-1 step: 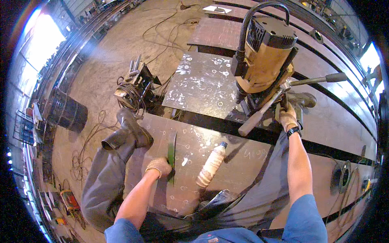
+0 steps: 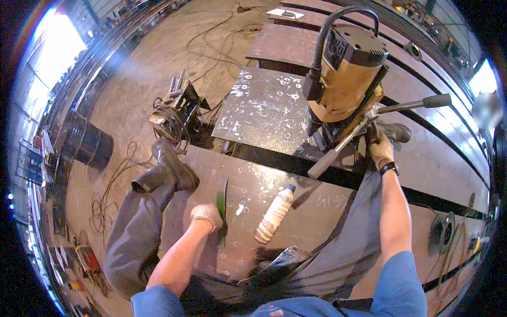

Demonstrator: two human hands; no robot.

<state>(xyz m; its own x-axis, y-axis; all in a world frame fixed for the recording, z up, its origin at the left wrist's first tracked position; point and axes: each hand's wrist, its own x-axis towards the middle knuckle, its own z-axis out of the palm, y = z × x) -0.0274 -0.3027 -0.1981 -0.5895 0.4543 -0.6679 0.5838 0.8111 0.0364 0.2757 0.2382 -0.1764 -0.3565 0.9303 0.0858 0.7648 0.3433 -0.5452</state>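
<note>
A yellow-and-black magnetic drill (image 2: 346, 74) stands on the spotted steel plate (image 2: 253, 116). Its feed handle (image 2: 338, 153) has spokes with dark grips; one points right, another lower left. My gloved right hand (image 2: 381, 152) is closed at a spoke beside the drill's base, its fingertips partly hidden. On the nearer plate (image 2: 280, 211), my gloved left hand (image 2: 206, 214) is curled against a thin green strip (image 2: 222, 206), apparently gripping it; the fingers' far side is hidden. Between my legs lies a plastic bottle (image 2: 275, 214) with a dark blue cap and a whitish, smudged body.
My boots (image 2: 169, 166) rest on the plates at either side. A coiled cable on a metal fixture (image 2: 171, 119) stands at the left, with a dark drum (image 2: 87, 142) beyond. Loose cables cross the floor. Dark gaps (image 2: 296, 164) separate the plates. A black disc (image 2: 448, 228) lies at the right.
My left hand has shifted slightly up and left, with the strip tilting a little. My right hand has moved slightly right, while the lower-left spoke has dipped slightly.
</note>
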